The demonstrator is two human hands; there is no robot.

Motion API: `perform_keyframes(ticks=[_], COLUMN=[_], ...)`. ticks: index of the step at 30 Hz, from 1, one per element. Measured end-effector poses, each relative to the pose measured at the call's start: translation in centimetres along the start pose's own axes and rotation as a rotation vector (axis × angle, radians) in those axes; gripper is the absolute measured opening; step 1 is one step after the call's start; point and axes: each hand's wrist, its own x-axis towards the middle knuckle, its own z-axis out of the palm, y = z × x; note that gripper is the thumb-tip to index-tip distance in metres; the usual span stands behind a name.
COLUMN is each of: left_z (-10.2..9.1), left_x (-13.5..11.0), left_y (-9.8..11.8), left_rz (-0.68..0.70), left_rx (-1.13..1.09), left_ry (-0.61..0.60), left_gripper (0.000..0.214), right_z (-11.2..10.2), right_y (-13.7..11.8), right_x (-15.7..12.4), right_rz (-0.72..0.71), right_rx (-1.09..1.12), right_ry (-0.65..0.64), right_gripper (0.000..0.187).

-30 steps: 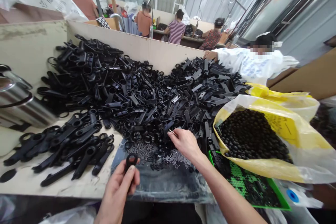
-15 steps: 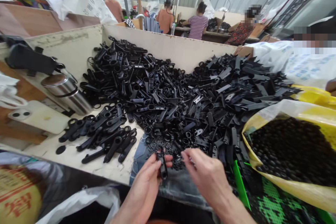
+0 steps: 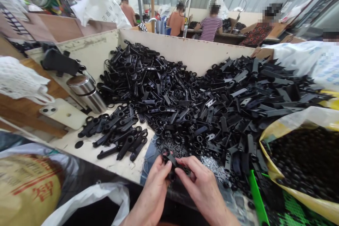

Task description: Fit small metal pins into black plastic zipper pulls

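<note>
Here a slack grip could drop the black part (image 3: 172,159) our left hand (image 3: 155,173) clasps, our right hand (image 3: 198,176) nearly closed, its hold unclear

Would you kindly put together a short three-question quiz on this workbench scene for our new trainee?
1. True or false: the right hand is inside the yellow-rimmed bag.
2. Multiple choice: which of these is nearest the steel flask? (a) the yellow-rimmed bag, (b) the pale phone, (c) the right hand.
3. Fill the gap: the tray at the lower right of the picture has a ____ side wall.

Key:
1. False; it is at the black part in the left hand.
2. b
3. green
</note>
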Motion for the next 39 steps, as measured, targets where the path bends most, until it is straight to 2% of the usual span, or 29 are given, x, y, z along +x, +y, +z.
perform_keyframes(ticks=[5, 9, 15, 21, 24, 28, 30, 31, 34, 36, 39], left_z=[0.2, 0.4, 0.8, 0.7, 0.6, -0.1, -0.6, -0.9, -1.6, -1.9, -2.4], left_x=[-0.2, -0.3, -0.4, -0.4, -0.3, 0.3, 0.6, 0.7, 0.4, -0.4, -2.1], left_y=[0.1, 0.1, 0.2, -0.9, -1.5, -1.8, -1.5, -1.2, -0.1, 0.6, 1.6], left_rz=[0.020, 0.015, -0.011, 0.006, 0.012, 0.044, 0.083, 0.098, 0.100, 0.091, 0.137], left_rx=[-0.047, -0.035, -0.036, -0.023, -0.006, 0.125, 0.231, 0.305, 0.583, 0.761, 1.008], left_ry=[-0.027, -0.029, -0.011, -0.060, -0.012, 0.162, 0.194, 0.164, -0.005, -0.088, -0.171], left_gripper=[0.041, 0.038, 0.043, 0.039, 0.045, 0.063, 0.070, 0.070, 0.069, 0.071, 0.072], right_z=[-0.8, -0.3, 0.5, 1.0, 1.6, 1.9, 1.4, 1.1, 0.2, 0.0, 0.3], right_y=[-0.6, -1.3, -1.6, -1.6, -1.4, -1.4, -1.3, -1.2, -0.5, -0.1, 0.2], right_x=[-0.4, -1.0, -1.0, -1.0, -1.2, -1.7, -1.7, -1.5, -0.6, 0.2, 1.0], right_rz=[-0.070, -0.148, -0.161, -0.140, -0.112, -0.083, -0.014, 0.052, 0.320, 0.476, 0.574], right_rx=[-0.019, -0.065, -0.106, -0.145, -0.137, -0.068, 0.019, 0.076, 0.274, 0.482, 0.818], right_ry=[0.086, 0.117, 0.159, 0.173, 0.174, 0.148, 0.064, 0.013, -0.086, -0.146, -0.312], right_gripper=[0.022, 0.024, 0.024, 0.026, 0.025, 0.025, 0.025, 0.024, 0.028, 0.037, 0.043])
